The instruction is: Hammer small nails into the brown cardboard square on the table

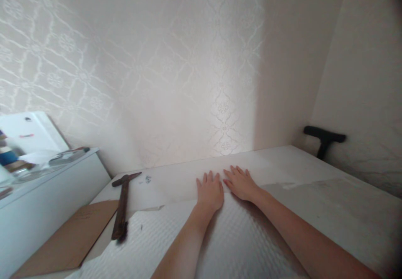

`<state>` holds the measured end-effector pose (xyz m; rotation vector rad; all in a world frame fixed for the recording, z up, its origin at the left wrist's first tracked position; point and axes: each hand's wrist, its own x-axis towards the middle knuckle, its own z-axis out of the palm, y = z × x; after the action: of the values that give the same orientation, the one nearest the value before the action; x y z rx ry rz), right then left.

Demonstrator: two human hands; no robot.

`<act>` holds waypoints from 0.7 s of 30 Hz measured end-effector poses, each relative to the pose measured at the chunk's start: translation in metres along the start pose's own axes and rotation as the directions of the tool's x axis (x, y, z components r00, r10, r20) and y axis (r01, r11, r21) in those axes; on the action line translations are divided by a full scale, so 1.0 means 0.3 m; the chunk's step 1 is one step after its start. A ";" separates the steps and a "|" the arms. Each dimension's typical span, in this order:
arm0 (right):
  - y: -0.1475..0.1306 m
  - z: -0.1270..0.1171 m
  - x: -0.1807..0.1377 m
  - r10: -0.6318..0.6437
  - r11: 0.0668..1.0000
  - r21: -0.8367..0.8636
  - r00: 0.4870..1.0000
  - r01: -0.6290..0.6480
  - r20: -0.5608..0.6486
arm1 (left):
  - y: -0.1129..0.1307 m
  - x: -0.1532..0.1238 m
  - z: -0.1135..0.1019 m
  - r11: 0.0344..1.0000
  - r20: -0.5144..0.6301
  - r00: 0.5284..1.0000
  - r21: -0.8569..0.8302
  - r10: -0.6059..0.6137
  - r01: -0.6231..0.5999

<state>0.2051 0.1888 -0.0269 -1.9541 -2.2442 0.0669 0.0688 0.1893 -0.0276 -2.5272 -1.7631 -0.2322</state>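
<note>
Both of my hands lie palm down, side by side, near the far edge of a white table (pixel 279 161). My left hand (pixel 210 193) is open with its fingers spread, resting around the far edge of a white textured sheet (pixel 169 228). Close by on its right, my right hand (pixel 241 182) is also open, its fingers stretched toward the wall. Neither hand grips anything. To the left, a hammer (pixel 123 207) with a wooden handle lies with its head toward the wall. Several small dark pieces (pixel 147 179) lie beside the hammer head.
A brown cardboard sheet (pixel 72 233) lies at the left, against a white cabinet (pixel 63 191) that carries a white box (pixel 34 132) and clutter. Patterned wallpaper (pixel 188 82) rises behind the table. A black T-shaped handle (pixel 325 138) stands past the right edge.
</note>
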 end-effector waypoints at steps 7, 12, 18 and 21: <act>-0.001 0.000 0.002 0.002 1.000 0.001 1.000 -0.002 0.002 | 0.003 -0.003 -0.004 1.000 -0.010 1.000 -0.009 -0.006 0.006; 0.006 0.011 0.001 0.007 1.000 0.010 1.000 -0.007 0.005 | 0.001 -0.003 -0.001 1.000 -0.005 1.000 -0.008 -0.005 0.005; -0.015 -0.040 -0.018 -0.004 0.996 0.092 1.000 0.006 -0.020 | -0.008 -0.005 0.005 1.000 -0.030 1.000 -0.004 0.007 -0.007; -0.062 -0.177 -0.132 -0.071 0.968 0.223 0.974 0.120 -0.213 | -0.012 -0.008 0.003 1.000 -0.030 1.000 0.004 0.008 -0.008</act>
<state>0.2001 0.1431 0.0243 -1.6500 -2.0891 0.1092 0.0648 0.1883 -0.0290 -2.5137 -1.7409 -0.2640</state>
